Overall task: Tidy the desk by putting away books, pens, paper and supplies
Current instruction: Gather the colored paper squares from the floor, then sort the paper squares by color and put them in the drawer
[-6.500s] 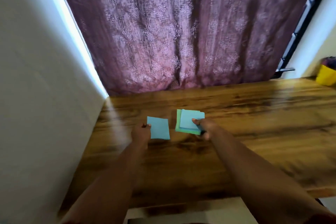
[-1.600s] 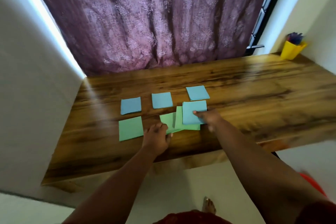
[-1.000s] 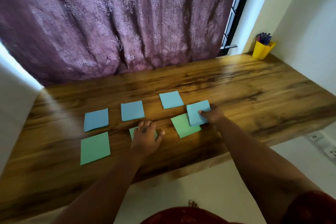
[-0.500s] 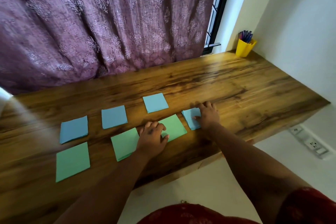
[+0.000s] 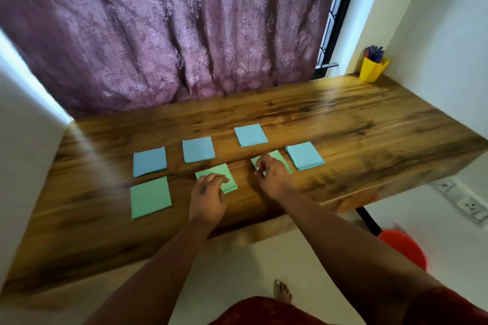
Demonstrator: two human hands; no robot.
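Wooden desk (image 5: 343, 124), far-corner yellow pen cup (image 5: 372, 69)

1 head view, steeply down over the desk (image 5: 343, 124), close

The wooden surface (image 5: 356, 124) carries four blue paper squares (image 5: 250, 135), apparently three green squares (image 5: 150, 197), and a yellow pen cup (image 5: 372, 69).

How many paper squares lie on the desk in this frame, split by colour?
Blue paper squares: 4
Green paper squares: 3
Total: 7
The left hand and right hand each partly cover a green one.
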